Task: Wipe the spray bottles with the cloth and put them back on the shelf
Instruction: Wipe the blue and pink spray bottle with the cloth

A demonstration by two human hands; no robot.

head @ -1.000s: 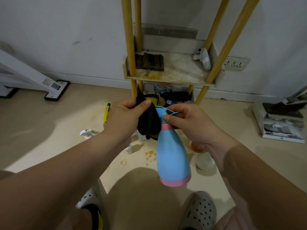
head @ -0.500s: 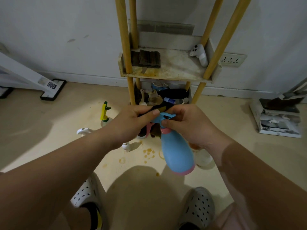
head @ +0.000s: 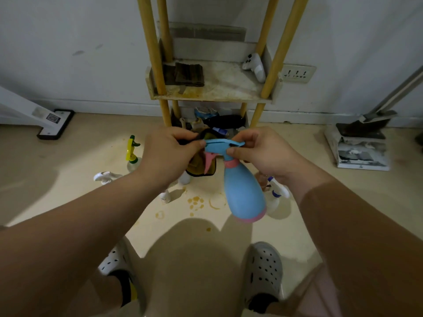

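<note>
above floor (head: 75, 161), right hand (head: 263, 154) pinches blue pink-trimmed spray bottle (head: 242, 193), left hand (head: 167, 154) grips dark cloth (head: 197, 166).

At upper centre we see the stained shelf (head: 212, 94): a folded dark cloth (head: 186, 74) lies on its left side, a white plastic object (head: 255, 66) (we cannot tell what) on its right. On the beige floor (head: 68, 170) at centre left a yellow-topped spray bottle (head: 132, 152) stands beside a white spray bottle (head: 105, 177) on its side, and brown ring stains (head: 195, 202) mark the middle.
</note>
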